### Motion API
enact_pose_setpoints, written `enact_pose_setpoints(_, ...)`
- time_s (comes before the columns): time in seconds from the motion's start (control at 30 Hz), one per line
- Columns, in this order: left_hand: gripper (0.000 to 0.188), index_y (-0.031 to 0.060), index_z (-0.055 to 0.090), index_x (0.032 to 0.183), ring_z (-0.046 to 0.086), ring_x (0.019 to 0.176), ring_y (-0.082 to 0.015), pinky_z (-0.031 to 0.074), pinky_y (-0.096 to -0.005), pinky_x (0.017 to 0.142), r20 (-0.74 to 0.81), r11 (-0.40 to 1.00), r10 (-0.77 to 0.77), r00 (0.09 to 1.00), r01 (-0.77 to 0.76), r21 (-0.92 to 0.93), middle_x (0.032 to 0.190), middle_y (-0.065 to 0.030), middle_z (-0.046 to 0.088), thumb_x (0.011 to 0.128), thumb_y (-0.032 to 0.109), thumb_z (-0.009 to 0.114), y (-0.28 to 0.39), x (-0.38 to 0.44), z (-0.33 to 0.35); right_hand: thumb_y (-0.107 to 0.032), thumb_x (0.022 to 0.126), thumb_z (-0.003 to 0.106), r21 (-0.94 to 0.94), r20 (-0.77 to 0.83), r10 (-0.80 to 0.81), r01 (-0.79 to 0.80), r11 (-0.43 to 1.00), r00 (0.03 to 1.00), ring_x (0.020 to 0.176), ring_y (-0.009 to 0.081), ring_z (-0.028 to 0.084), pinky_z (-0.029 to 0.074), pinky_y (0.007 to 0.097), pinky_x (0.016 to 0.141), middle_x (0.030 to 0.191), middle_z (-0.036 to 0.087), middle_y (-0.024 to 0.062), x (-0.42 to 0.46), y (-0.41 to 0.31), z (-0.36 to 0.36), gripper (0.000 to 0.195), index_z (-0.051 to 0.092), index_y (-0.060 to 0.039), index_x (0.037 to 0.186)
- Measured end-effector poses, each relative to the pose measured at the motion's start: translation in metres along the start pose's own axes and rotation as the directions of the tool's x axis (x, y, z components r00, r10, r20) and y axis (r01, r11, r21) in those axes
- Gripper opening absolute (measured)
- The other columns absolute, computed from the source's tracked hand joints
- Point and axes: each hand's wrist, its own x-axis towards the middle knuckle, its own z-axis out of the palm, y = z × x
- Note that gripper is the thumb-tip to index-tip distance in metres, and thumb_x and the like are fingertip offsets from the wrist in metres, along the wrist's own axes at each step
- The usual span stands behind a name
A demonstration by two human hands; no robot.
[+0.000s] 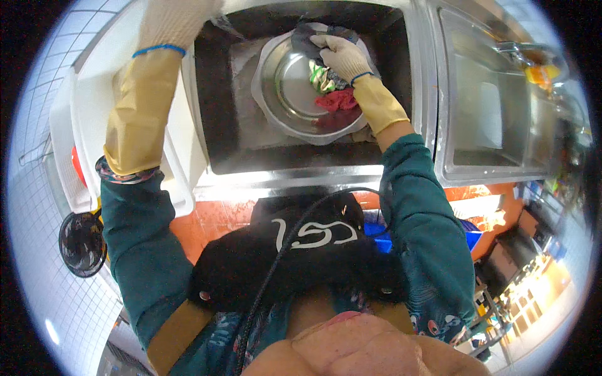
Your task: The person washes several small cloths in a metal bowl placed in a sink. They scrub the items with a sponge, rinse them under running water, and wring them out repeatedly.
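Note:
My right hand (pixel 343 57), in a white knit glove over a yellow rubber one, pinches a dark grey cloth (pixel 303 40) at the far right side of a round, shiny basin (pixel 257 80). Below that hand, a green-and-white patterned cloth (pixel 320 77) and a red cloth (pixel 336 100) lie in the basin. The basin stands inside a dark sink (pixel 244 157). Raised at the top left is my left hand (pixel 176 23), gloved likewise; its fingers run out of the frame, so any hold is hidden.
A second metal sink basin (pixel 489 117) with a faucet (pixel 517 47) and an orange-yellow item (pixel 543 74) lies to the right. White plastic tubs (pixel 181 174) stand at the left, beside a black mesh round object (pixel 82 244). A black cord (pixel 277 263) crosses my apron.

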Motion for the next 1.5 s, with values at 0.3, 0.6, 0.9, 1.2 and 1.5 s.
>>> enact_pose_setpoints(0.3,0.05,-0.0024,0.069,0.105,0.07,0.073,-0.0222,0.055,-0.036,0.071,-0.07,0.892,-0.122,0.99,0.14,0.429,0.082,-0.0131,0.072,0.097,0.044,0.054,0.062,-0.071,0.074,0.0,0.091,0.063,0.276,0.379,0.152,-0.269,0.923,0.913,0.111,0.0189,0.069,0.052,0.0308,0.096,0.121,0.076,0.0063,-0.079,-0.014,0.029,0.043,0.072,-0.0095,0.132)
enact_pose_setpoints(0.6,0.048,0.0022,0.064,0.123,0.071,0.102,-0.0358,0.054,-0.0436,0.094,0.053,0.776,0.088,0.995,-0.102,0.623,0.109,-0.0195,0.073,0.098,0.043,0.059,-0.022,-0.07,0.049,-0.045,0.087,0.068,-0.102,0.214,0.255,-0.238,0.966,0.943,0.133,0.0363,0.059,0.044,0.0404,0.114,0.142,0.064,0.0199,-0.08,-0.008,0.024,0.071,0.058,-0.0089,0.147)
enact_pose_setpoints(0.9,0.059,0.0158,0.057,0.146,0.066,0.124,-0.0381,0.051,-0.0467,0.104,-0.226,0.741,-0.394,0.891,0.453,0.495,0.135,-0.0193,0.068,0.093,0.042,0.062,-0.214,-0.189,0.051,-0.07,0.078,0.074,-0.202,-0.036,0.559,-0.554,0.808,0.828,0.142,0.0437,0.05,0.042,0.0496,0.117,0.16,0.042,0.0272,-0.047,0.092,0.05,0.116,0.024,-0.0166,0.167)
enact_pose_setpoints(1.2,0.057,0.0079,0.058,0.144,0.067,0.119,-0.0329,0.052,-0.0379,0.099,-0.08,0.751,-0.621,0.78,0.621,0.225,0.137,-0.0184,0.066,0.096,0.038,0.063,-0.327,-0.142,0.089,-0.048,0.08,0.083,-0.468,0.013,0.294,-0.254,0.846,0.956,0.123,0.0399,0.063,0.053,0.0468,0.1,0.135,0.065,0.0172,0.007,0.091,0.114,0.074,0.059,-0.0167,0.142)
enact_pose_setpoints(1.5,0.073,-0.0025,0.047,0.149,0.051,0.137,-0.0427,0.043,-0.0481,0.113,-0.411,0.823,-0.373,0.832,0.501,0.267,0.15,-0.0266,0.051,0.096,0.047,0.061,-0.331,-0.116,0.144,-0.06,0.087,0.07,-0.49,0.244,0.008,0.116,0.864,0.97,0.141,0.0487,0.044,0.042,0.0571,0.112,0.153,0.049,0.0215,-0.072,0.065,0.082,0.075,0.054,-0.0223,0.15)
